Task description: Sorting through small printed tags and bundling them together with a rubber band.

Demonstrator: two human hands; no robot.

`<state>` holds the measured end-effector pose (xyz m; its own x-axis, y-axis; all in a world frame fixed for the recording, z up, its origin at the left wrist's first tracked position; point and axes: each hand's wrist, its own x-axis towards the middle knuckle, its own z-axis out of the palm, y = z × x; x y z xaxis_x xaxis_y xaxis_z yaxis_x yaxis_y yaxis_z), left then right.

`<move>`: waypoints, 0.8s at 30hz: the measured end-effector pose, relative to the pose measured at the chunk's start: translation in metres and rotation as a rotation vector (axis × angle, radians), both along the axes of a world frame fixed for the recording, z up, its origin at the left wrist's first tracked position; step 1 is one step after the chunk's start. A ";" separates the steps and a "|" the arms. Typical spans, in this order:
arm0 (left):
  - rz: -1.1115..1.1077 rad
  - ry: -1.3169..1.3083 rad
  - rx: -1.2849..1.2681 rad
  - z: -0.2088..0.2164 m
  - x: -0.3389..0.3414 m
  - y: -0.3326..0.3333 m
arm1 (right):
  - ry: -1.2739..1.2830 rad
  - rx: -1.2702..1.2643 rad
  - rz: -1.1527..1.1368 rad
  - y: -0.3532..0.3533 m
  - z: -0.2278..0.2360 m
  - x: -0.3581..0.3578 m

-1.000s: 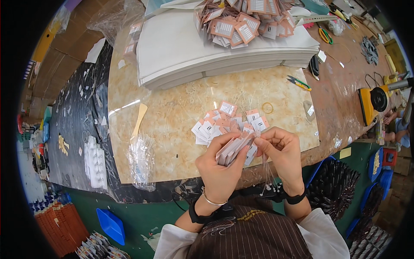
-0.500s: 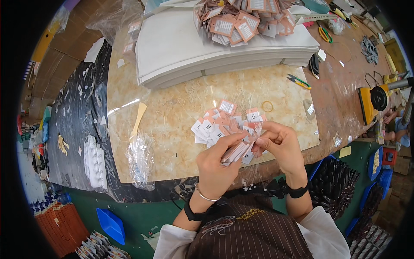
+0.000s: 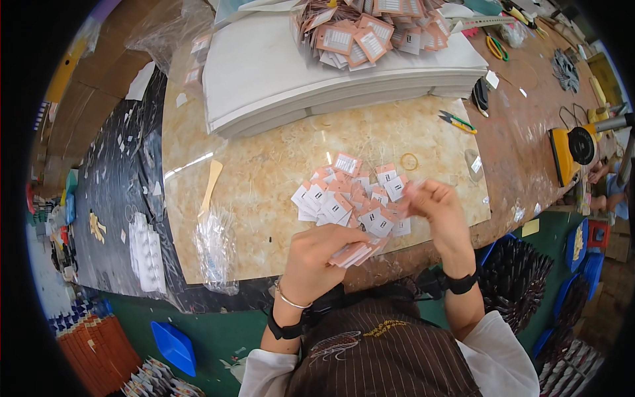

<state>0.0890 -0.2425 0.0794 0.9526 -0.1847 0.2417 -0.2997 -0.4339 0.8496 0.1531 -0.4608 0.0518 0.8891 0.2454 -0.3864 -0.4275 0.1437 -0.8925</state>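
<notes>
Left hand (image 3: 317, 251): a small bundle of pink-and-white rectangular card tags (image 3: 360, 253) was held in the grip, low in the centre of the frame, with the fingers closed over its left side.
Right hand (image 3: 442, 206): it was raised right of centre, thumb and fingers bent near each other; the fingertips were blurred, so whether anything was pinched in this grip could not be told.
Loose tag pile (image 3: 336, 206): similar pink-and-white card tags were spread, overlapping, in the centre of the frame, above the left hand and left of the right hand.
Work surface: the pile was borne by a glossy beige marbled sheet (image 3: 264, 178), laid on a brown table (image 3: 512, 142).
Upper centre: a thick stack of white sheets (image 3: 264, 73) was topped by a large heap of pink-and-white tags (image 3: 357, 41).
Right of centre: small snips with green and yellow handles (image 3: 458, 122) were seen near the sheet's right edge; a thin yellowish ring (image 3: 409, 161) was placed just above the pile.
Left of centre: a pale yellow flat stick (image 3: 211, 184) was seen above a crumpled clear plastic bag (image 3: 217, 248).
</notes>
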 end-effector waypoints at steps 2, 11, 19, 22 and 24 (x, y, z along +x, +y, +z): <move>0.095 0.152 -0.070 -0.005 -0.005 0.000 | -0.038 0.045 -0.096 -0.011 -0.005 0.011; 0.390 0.478 -0.286 -0.053 0.005 -0.002 | -0.086 -0.092 -0.186 -0.007 -0.011 0.036; 0.561 0.465 -0.121 -0.063 0.006 0.003 | -0.092 -0.028 -0.236 -0.019 -0.004 0.018; 0.554 0.483 -0.241 -0.059 0.003 0.017 | -0.044 0.078 -0.157 -0.013 -0.003 0.003; 0.533 0.548 -0.525 -0.052 -0.001 0.026 | -0.004 0.149 -0.096 -0.004 0.002 -0.006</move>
